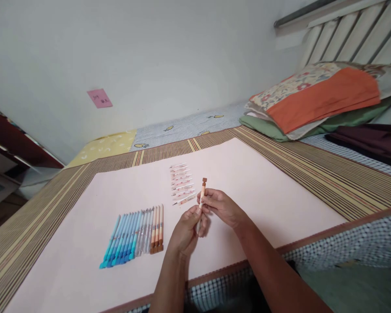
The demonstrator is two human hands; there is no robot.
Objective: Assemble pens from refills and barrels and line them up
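Both hands are closed around one slim pen (203, 188), orange-peach with a brown end pointing up and away from me. My left hand (189, 224) grips its lower part, and my right hand (220, 204) pinches it higher up. Fingers hide much of its middle. Just left of my hands lies a column of thin pen refills (182, 180) with pink markings and dark tips. Further left is a row of pens: blue ones (124, 234), clear ones (145, 230) and several peach ones with brown ends (157, 228).
A pale pink sheet (263, 182) lies under everything, on a striped mat (117, 164). Folded fabric and an orange-and-floral cushion (326, 102) are piled at the back right beside a white radiator (355, 34). A pink note (99, 98) is stuck on the wall.
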